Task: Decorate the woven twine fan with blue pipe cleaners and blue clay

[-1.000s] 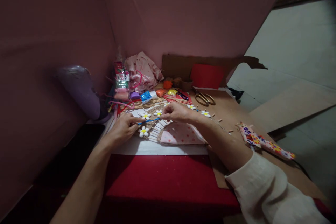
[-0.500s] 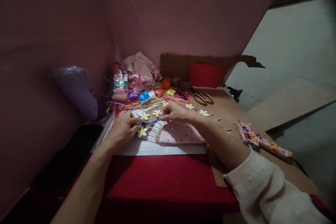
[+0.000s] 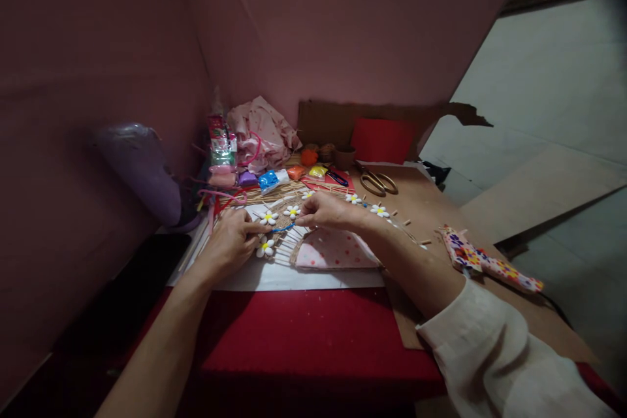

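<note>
A fan-shaped craft piece of sticks and brown twine lies on white paper, with a pink spotted fabric centre (image 3: 337, 249). Several white clay flowers with yellow middles, such as one flower (image 3: 265, 246), sit around its band. Along the band curves a thin blue strand (image 3: 283, 229); whether it is clay or cord I cannot tell. At its left end my left hand (image 3: 232, 241) has the index finger stretched onto it and the other fingers curled. My right hand (image 3: 326, 210) pinches the right end between thumb and fingertips, and the arm crosses over the piece's right side.
Behind are clay packets, such as a blue packet (image 3: 268, 180), loose sticks, a utility knife (image 3: 337, 176) and scissors (image 3: 378, 183). Crumpled spotted fabric (image 3: 264, 134) stands at the back. A flowered fabric item (image 3: 490, 261) lies on cardboard (image 3: 421, 196) at right.
My left index finger has slid slightly right along the blue strand, covering more of its left end. My right hand keeps its pinch in nearly the same place.
</note>
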Available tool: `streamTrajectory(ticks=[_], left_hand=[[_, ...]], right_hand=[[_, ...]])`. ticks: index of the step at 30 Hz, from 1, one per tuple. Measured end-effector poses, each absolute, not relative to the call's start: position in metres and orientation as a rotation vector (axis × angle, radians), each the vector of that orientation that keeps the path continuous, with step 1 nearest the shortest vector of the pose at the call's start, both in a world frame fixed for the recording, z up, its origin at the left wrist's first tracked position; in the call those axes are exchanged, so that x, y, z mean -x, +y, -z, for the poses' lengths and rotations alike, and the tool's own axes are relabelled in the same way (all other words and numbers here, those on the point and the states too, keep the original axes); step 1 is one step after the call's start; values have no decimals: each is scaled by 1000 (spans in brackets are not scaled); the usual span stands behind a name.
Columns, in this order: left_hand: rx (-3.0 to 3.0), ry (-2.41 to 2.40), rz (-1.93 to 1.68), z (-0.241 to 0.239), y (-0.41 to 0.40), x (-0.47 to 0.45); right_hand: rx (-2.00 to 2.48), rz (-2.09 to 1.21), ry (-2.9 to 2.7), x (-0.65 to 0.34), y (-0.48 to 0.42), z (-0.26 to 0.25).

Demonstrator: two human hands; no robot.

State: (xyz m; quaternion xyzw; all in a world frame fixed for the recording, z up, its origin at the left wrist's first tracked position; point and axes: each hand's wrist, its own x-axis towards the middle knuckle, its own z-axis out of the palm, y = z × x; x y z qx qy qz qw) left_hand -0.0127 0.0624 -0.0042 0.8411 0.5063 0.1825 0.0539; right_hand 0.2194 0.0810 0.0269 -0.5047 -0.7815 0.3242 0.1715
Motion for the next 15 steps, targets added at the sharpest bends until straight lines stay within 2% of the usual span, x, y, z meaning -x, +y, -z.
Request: streamTrajectory(ticks=[6, 15], left_hand=[[-2625, 1495, -596, 1, 57, 5], [-2651, 1453, -627, 1, 53, -2]], right_hand=[[1498, -915, -2228, -219, 80, -29], [1588, -543, -2194, -208, 78, -26]])
